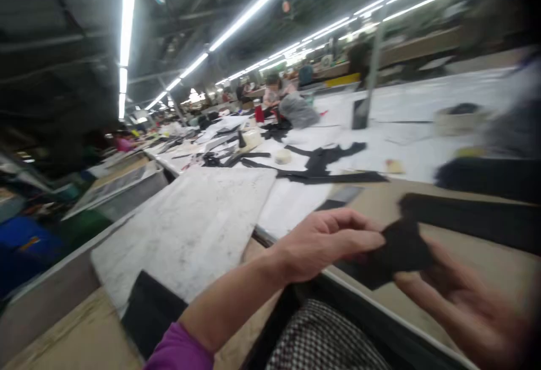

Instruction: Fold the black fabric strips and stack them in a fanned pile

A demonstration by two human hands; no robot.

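My left hand point(329, 243) pinches black cloth piece point(399, 252); right hand point(469, 308) spread beneath. Piece off desk point(499, 271); other strips point(486, 221) lie untouched.

- Right hand point(473, 308) is smeared by motion, and the lower right corner slices off its wrist. Whether it grips anything cannot be told.
- Black cloth point(401, 252) has fuzzy edges. Its left part disappears under the left hand point(325, 243), whose fingers point(359, 240) pinch it.
- Checked fabric point(325, 342) runs off the bottom edge.
- A person point(518, 111) at the far right is only a blur, cut by the edge.
- The pale round thing point(283, 156) on the tabletop point(198, 218) is too soft to name.
- Distant workers point(274, 89) are too small to make out.
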